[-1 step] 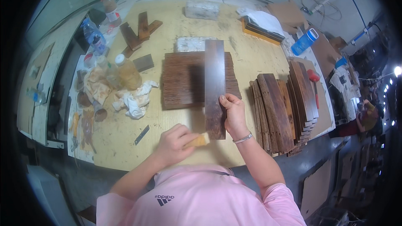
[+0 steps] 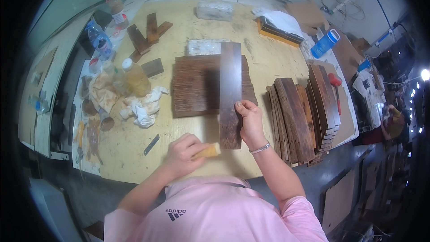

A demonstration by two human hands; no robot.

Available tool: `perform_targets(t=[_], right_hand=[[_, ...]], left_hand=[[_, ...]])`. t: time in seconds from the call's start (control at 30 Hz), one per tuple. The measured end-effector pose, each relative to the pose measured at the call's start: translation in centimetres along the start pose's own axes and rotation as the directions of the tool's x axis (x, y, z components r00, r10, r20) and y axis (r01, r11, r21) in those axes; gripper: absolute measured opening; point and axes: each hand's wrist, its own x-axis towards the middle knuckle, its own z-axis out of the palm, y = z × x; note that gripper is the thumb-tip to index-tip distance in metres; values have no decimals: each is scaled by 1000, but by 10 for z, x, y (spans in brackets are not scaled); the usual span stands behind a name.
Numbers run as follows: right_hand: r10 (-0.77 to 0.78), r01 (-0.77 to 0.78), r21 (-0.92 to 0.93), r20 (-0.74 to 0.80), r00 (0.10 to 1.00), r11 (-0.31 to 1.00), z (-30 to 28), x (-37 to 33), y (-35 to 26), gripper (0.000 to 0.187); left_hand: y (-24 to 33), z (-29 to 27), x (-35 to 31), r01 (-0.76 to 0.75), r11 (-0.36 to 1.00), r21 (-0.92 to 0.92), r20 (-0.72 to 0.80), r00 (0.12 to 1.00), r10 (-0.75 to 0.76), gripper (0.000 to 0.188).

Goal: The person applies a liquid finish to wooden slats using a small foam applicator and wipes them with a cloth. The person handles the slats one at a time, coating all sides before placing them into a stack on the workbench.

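Observation:
A long brown wooden plank (image 2: 230, 76) with a glossy face is held up by my right hand (image 2: 251, 123). Thumb and fingers pinch its right edge below the middle. To the left of the plank's lower end, my left hand (image 2: 184, 153) is closed around a small yellow block (image 2: 207, 151) that looks like a sponge. The block stays apart from the plank. Behind the held plank lies a wide pile of brown planks (image 2: 195, 87) on the pale table (image 2: 134, 157), partly hidden by it.
At right, more planks (image 2: 293, 116) stand side by side, with a red-handled tool (image 2: 337, 92) beyond. Left are a crumpled cloth (image 2: 145, 112), a jar of yellowish liquid (image 2: 136, 80), plastic bottles (image 2: 99, 40) and a dark blade (image 2: 152, 144). Blue bottle (image 2: 325, 45) stands far right.
My left hand and the yellow block have shifted slightly left, away from the plank's lower end. The plank and my right hand stay almost in place.

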Motion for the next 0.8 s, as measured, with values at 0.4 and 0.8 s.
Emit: perform_targets(t=[0.4, 0.8], right_hand=[[75, -74, -26, 45, 996, 997, 2, -8, 2, 10], [155, -22, -421, 284, 946, 907, -34, -59, 11, 8]], left_hand=[[12, -2, 8, -17, 997, -77, -36, 999, 14, 39], [-85, -74, 66, 337, 931, 142, -589, 784, -194, 29]])
